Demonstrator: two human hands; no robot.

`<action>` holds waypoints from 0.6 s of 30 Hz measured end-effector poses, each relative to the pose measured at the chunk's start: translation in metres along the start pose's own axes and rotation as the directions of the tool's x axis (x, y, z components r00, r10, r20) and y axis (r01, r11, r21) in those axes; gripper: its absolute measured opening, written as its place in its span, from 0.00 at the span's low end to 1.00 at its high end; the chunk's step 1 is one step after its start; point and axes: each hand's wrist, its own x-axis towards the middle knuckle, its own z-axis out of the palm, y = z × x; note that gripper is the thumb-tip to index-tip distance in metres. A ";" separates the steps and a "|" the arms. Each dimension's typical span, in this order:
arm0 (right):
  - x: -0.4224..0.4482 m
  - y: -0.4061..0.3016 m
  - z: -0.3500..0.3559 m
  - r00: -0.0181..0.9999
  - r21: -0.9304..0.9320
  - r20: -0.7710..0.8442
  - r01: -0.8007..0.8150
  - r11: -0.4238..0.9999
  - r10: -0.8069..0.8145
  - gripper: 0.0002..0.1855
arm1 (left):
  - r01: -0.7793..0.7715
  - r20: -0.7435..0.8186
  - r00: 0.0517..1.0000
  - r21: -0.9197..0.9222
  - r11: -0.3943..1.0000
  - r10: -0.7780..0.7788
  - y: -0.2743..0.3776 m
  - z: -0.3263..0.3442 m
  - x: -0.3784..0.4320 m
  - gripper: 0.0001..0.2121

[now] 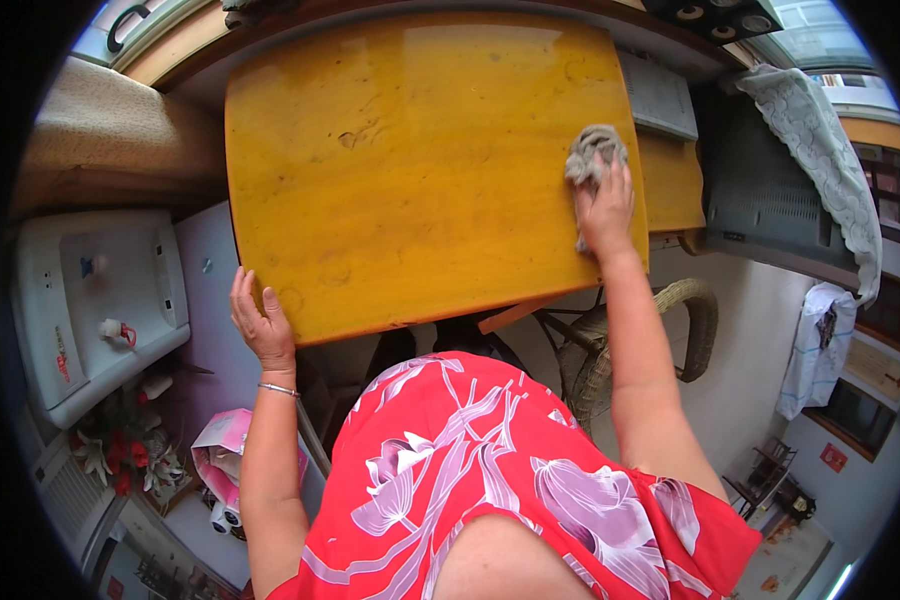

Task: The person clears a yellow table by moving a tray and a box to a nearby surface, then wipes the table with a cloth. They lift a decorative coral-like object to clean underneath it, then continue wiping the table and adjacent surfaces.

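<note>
A wooden tabletop (427,172) with a glossy yellow-orange finish and several dark marks spreads before me. Near its right edge, my right hand (609,199) grips a crumpled grey-brown cloth (597,142) that lies against the surface. Part of the cloth is hidden under my palm and fingers. My left hand (261,319) rests at the near left corner of the table, fingers along the edge and thumb apart, with nothing held. A thin bracelet (278,389) circles that wrist.
On the left stands a white water dispenser (105,307) with two taps, above artificial flowers (127,457) and a pink bag (225,450). To the right are a wicker chair (697,322), a grey metal box (658,94) and a dark television (765,187) under a lace cover (817,135).
</note>
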 end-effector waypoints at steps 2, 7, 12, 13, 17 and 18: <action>0.034 0.032 0.012 1.000 -0.045 -0.009 -0.004 0.999 0.003 0.32 | -0.009 0.006 1.000 0.015 1.000 0.009 0.002 0.001 0.001 0.16; 0.070 0.037 0.022 0.995 -0.072 0.003 -0.096 0.993 0.096 0.32 | -0.023 0.000 1.000 0.031 0.999 0.023 -0.002 0.002 0.002 0.16; -0.043 -0.015 -0.026 0.996 0.016 0.089 -0.012 1.000 0.011 0.35 | 0.013 -0.012 1.000 0.005 1.000 -0.013 0.000 -0.001 0.001 0.17; -0.069 -0.025 -0.040 0.993 0.008 0.119 0.013 1.000 -0.014 0.36 | 0.016 -0.011 1.000 0.001 1.000 -0.016 0.000 0.000 0.001 0.17; -0.091 -0.040 -0.064 0.981 0.029 0.191 -0.013 0.999 0.007 0.34 | 0.031 -0.010 0.999 -0.015 0.999 -0.031 0.002 0.000 0.000 0.16; -0.086 -0.039 -0.064 0.979 0.026 0.203 -0.017 1.000 0.011 0.33 | 0.036 -0.009 0.999 -0.021 0.999 -0.037 0.002 -0.001 -0.001 0.16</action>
